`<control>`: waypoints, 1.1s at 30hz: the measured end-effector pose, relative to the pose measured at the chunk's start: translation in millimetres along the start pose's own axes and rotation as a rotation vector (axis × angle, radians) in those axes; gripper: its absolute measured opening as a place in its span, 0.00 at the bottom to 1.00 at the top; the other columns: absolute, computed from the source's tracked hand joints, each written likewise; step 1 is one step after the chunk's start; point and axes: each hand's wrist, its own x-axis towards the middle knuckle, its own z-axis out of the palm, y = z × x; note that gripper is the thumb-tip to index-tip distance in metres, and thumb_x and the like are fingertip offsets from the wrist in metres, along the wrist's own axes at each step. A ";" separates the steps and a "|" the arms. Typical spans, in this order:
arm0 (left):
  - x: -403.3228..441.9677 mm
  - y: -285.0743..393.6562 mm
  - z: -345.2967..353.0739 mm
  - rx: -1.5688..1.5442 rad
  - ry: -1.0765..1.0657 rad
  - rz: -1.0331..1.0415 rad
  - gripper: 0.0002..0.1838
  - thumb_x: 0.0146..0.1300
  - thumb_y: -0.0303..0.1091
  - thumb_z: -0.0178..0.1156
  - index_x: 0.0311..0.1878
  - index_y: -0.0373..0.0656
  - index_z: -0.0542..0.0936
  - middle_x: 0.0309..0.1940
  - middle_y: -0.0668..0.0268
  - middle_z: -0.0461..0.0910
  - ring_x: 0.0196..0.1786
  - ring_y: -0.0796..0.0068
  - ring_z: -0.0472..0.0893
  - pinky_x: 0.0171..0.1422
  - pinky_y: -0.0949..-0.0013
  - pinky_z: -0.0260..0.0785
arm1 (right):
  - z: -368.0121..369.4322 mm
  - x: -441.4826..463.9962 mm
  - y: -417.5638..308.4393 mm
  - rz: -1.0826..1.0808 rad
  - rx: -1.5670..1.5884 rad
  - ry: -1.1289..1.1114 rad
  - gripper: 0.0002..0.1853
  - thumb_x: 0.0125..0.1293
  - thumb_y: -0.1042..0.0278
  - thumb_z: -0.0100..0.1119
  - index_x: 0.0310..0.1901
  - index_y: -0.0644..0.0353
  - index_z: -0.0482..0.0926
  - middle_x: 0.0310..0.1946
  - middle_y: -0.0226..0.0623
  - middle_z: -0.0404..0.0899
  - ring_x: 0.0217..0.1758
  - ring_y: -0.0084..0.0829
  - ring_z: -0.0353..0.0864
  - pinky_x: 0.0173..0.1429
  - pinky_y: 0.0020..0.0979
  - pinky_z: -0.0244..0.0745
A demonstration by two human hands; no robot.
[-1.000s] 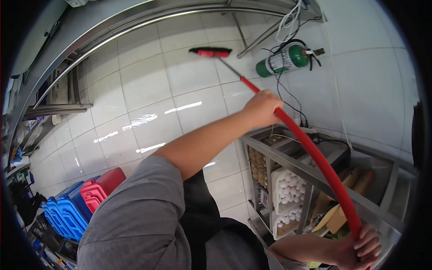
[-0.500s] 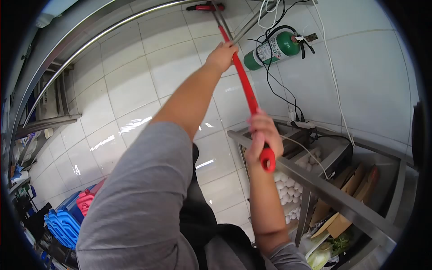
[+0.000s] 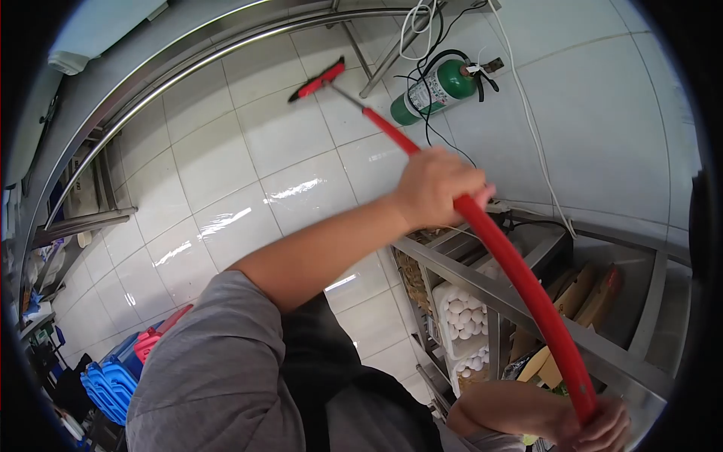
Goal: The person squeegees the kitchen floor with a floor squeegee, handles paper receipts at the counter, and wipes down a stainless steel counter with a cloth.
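Observation:
A floor squeegee with a long red handle [image 3: 520, 271] crosses the view from the lower right to the upper middle. Its red head [image 3: 320, 81], edged in black, rests on the white tiles by a metal table leg. Midway along the pole, my left hand [image 3: 440, 188] is closed around the red grip. My right hand [image 3: 602, 427] wraps the handle's near end at the lower right, close to the metal rack, and hides the tip.
A green fire extinguisher [image 3: 437, 90] is by the wall, with cables around it. To the right, a metal rack [image 3: 520, 301] holds eggs [image 3: 465, 313] and cardboard [image 3: 584, 297]. Blue plastic items [image 3: 105, 384] stand at lower left. A steel rail [image 3: 226, 51] curves along the upper left.
Both hands have moved right and toward me, drawing the squeegee back. Its head has come out from the top edge onto open tiles and turned.

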 end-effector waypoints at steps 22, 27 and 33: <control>-34.7 7.4 -27.1 0.007 -0.551 -0.228 0.17 0.53 0.48 0.65 0.24 0.48 0.71 0.23 0.66 0.74 0.31 0.59 0.76 0.35 0.57 0.67 | 33.8 -5.4 12.2 0.113 -0.418 0.108 0.25 0.72 0.43 0.40 0.21 0.49 0.62 0.12 0.18 0.60 0.12 0.16 0.59 0.23 0.23 0.63; -41.2 95.1 -83.1 -0.217 -0.316 -0.350 0.16 0.52 0.37 0.69 0.22 0.47 0.69 0.17 0.68 0.69 0.25 0.63 0.74 0.27 0.63 0.64 | 22.9 36.8 -114.1 0.258 0.076 0.101 0.23 0.70 0.57 0.46 0.17 0.54 0.59 0.09 0.28 0.59 0.15 0.26 0.69 0.24 0.33 0.68; -34.0 71.9 -166.8 -0.014 -0.173 -0.294 0.15 0.56 0.39 0.66 0.25 0.46 0.69 0.22 0.64 0.71 0.27 0.59 0.75 0.29 0.60 0.65 | 144.5 72.1 -46.2 0.019 0.125 0.082 0.25 0.71 0.44 0.45 0.20 0.50 0.62 0.10 0.21 0.59 0.11 0.17 0.58 0.23 0.23 0.61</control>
